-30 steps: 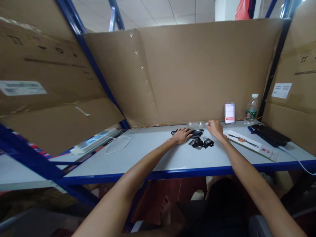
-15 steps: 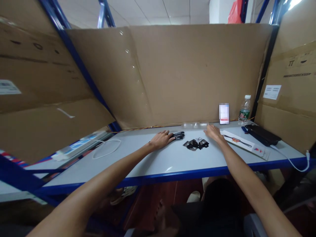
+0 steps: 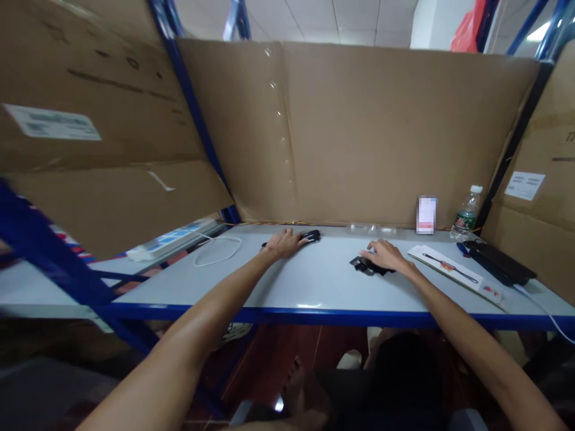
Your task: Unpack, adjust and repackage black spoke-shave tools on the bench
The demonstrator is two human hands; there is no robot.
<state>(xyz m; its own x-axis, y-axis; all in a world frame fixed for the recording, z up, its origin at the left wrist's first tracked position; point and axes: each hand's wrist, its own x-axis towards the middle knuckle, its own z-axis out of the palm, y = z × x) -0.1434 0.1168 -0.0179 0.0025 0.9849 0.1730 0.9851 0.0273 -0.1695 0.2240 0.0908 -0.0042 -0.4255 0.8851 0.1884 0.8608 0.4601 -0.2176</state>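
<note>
Left hand [image 3: 284, 243] lies over a black bundle [image 3: 311, 236], whose end shows at that hand's two o'clock; whether it grips cannot be told. Farther right on the table [image 3: 309, 281], the right hand [image 3: 384, 254] bends over small black pieces [image 3: 367, 266] at its eight o'clock, grip unclear; a long printed card [image 3: 456, 276] lies toward its four o'clock.

Left hand [image 3: 284, 243]: covers the middle of the black items [image 3: 311, 236] near the back edge of the desk [image 3: 309, 281]. Right hand [image 3: 384, 255]: hides part of the black pieces [image 3: 368, 267]; count not readable. Phone [image 3: 426, 215], back edge: screen pixelated. Bottle [image 3: 466, 214], back right corner: label print too small to read. Cable [image 3: 541, 304], front edge: cut off by the picture's right side. Carton label [image 3: 53, 123]: print blurred.
</note>
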